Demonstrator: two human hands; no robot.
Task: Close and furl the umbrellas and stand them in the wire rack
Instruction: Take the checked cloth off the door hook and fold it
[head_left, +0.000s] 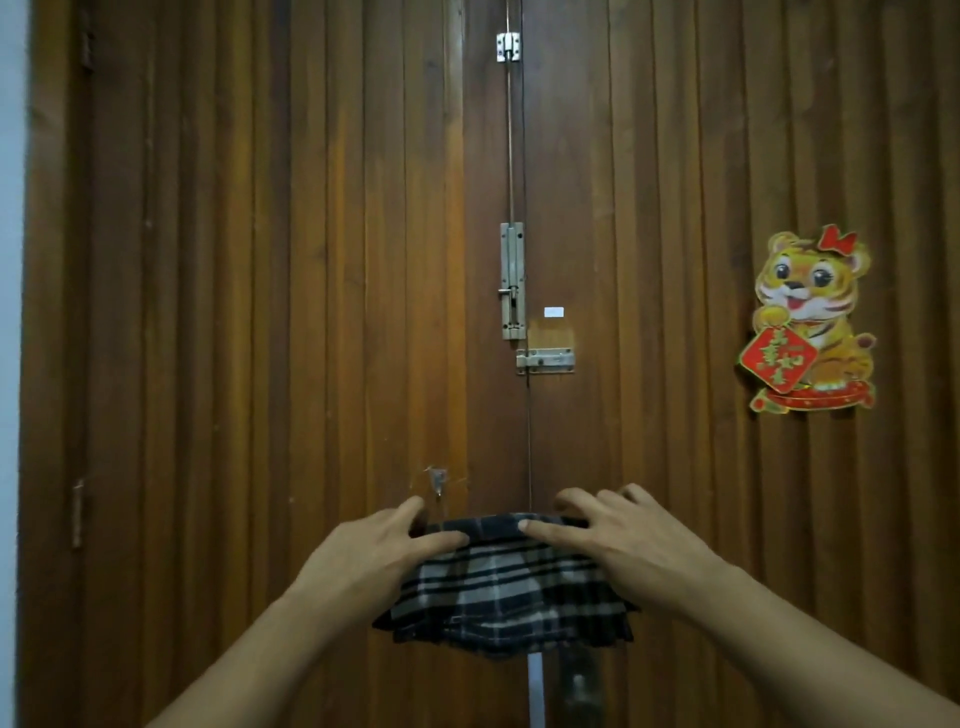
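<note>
Umbrella (501, 587), with a plaid canopy in black, grey and white, sits low in the middle of the view, held up in front of a brown wooden double door (260, 260). Its canopy is collapsed into loose folds that hang down and flare out at the bottom edge. A pale strip (535, 691), perhaps the shaft or a strap, shows below the cloth; what it is cannot be told.

Both arms reach in from the near edge. The left hand (374, 545) cups the left side of the canopy's upper part, thumb lying across the front of the cloth and fingers curling round the far side. The right hand (613, 540) mirrors it on the right, thumb pressed on the front, fingers spread and arched over the top edge. Both hands grasp the fabric loosely rather than clench it, probably to gather the folds inward so they can be wrapped tightly around the shaft.

On the door, where the two leaves meet, are metal slide bolts (512, 280), one tall and upright, with a smaller one lying sideways just below it. A cartoon tiger sticker (810, 322) holding a red diamond sign is stuck on the right leaf, well apart from the hands.

No wire rack is in view, so the umbrella seems closed but not yet furled or stowed.
</note>
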